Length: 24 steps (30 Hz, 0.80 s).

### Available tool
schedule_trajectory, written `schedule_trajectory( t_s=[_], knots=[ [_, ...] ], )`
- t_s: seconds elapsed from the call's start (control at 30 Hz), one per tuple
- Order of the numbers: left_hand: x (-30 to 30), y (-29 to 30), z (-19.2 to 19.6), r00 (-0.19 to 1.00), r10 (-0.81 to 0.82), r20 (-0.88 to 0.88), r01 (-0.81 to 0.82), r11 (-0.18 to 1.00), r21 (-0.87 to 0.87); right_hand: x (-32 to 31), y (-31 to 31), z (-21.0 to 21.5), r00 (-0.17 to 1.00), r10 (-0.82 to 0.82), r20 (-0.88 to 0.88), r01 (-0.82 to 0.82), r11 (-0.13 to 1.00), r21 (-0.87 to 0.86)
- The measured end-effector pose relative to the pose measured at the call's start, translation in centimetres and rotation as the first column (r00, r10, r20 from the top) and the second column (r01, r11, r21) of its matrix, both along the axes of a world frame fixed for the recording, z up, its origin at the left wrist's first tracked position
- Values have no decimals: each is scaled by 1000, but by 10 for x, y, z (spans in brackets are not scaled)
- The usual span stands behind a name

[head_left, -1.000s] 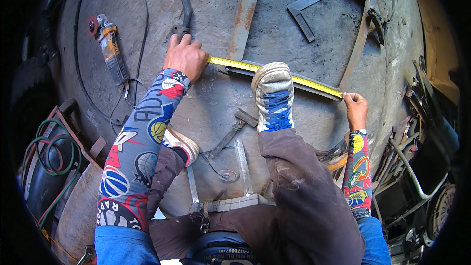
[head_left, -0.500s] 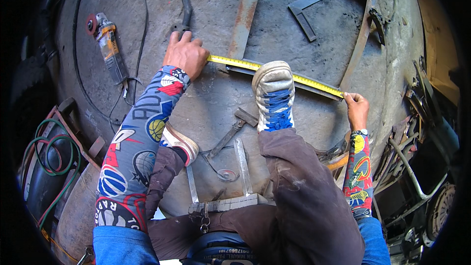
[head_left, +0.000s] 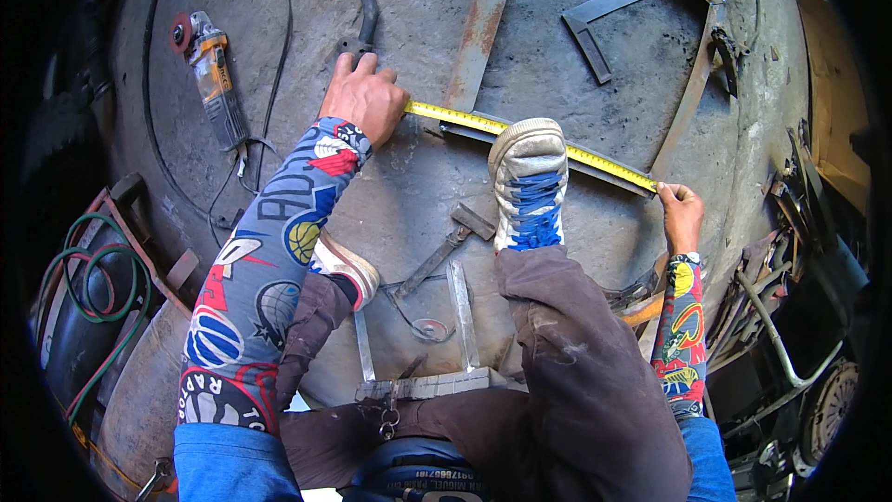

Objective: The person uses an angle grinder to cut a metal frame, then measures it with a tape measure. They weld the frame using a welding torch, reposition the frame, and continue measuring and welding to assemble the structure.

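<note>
A yellow tape measure (head_left: 604,164) is stretched along a metal bar (head_left: 613,181) on the floor. My left hand (head_left: 365,102) is closed at the tape's left part; the case is hidden beneath my fingers. With thumb and fingers, my right hand (head_left: 681,214) pinches the other end at the bar's right tip. My white shoe with blue laces (head_left: 530,177) rests across the middle of the bar, hiding part of the tape. A rusty flat bar (head_left: 483,33) meets the bar near its left end, and another side bar (head_left: 689,98) reaches its right end.
Left of my hand lies an angle grinder (head_left: 218,88) with its cord. A welding torch (head_left: 366,0) is just beyond that hand. An L-shaped metal piece (head_left: 609,5) lies inside the frame. A hammer (head_left: 432,256) sits between my feet. Scrap metal (head_left: 762,288) lines the right side.
The whole view has shifted slightly, so the floor things sit a little further right. Both hands keep their hold on the tape, and my foot stays on the bar.
</note>
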State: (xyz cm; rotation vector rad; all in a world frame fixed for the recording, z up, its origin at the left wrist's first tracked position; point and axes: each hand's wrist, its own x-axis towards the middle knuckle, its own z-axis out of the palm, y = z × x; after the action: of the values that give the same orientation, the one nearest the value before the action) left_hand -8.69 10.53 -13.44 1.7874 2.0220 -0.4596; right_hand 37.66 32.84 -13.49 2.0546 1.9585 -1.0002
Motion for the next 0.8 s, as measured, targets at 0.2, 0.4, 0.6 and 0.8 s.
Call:
schedule_trajectory(
  t_s=[0.2, 0.4, 0.6, 0.8],
  knots=[
    [2, 2, 4, 1000, 4, 3, -4, 1000, 8, 1, 1, 0, 1000, 13, 13, -13, 1000, 5],
    [-2, 0, 1, 997, 19, 70, -18, 1000, -17, 2, 1, -3, 1000, 15, 4, -15, 998, 54],
    [-11, 17, 13, 992, 26, 122, -33, 998, 57, -2, 13, -5, 987, -74, -142, 103, 972, 210],
    [-36, 47, 39, 993, 21, 118, -42, 983, 178, -35, 46, 10, 855, -170, -490, 301, 932, 203]
  ],
)
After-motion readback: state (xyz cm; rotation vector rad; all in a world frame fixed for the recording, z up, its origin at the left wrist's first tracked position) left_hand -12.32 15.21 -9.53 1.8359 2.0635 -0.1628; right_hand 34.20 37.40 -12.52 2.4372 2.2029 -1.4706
